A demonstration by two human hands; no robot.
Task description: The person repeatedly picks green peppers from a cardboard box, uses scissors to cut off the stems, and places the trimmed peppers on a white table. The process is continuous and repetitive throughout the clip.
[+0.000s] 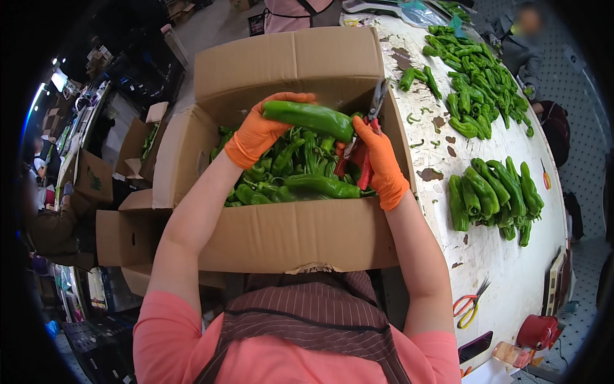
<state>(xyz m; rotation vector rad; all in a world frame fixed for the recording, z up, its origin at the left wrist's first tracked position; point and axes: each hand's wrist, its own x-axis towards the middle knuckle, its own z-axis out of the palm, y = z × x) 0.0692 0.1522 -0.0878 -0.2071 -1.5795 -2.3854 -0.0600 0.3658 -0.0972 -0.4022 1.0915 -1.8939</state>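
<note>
My left hand [259,130], in an orange glove, grips the left end of a long green pepper [309,116] held level above an open cardboard box [297,235]. With red-handled pruning snips [365,170] in its grasp, my right hand [383,165], gloved too, meets the pepper's other end with thumb or fingertip. The snips' metal blades point up, away from me, near the box's right wall. Many loose green peppers [288,161] fill the bottom of the box, and a large one [326,186] lies near the front wall. My right hand partly covers the handles.
On the right, a worn white table [503,278] bears a large spread of peppers [484,81], a stacked pile [499,192], red-and-yellow scissors [470,307] and a phone [476,346]. More cardboard boxes [136,235] stand at left. Other people are beyond the table and at far left.
</note>
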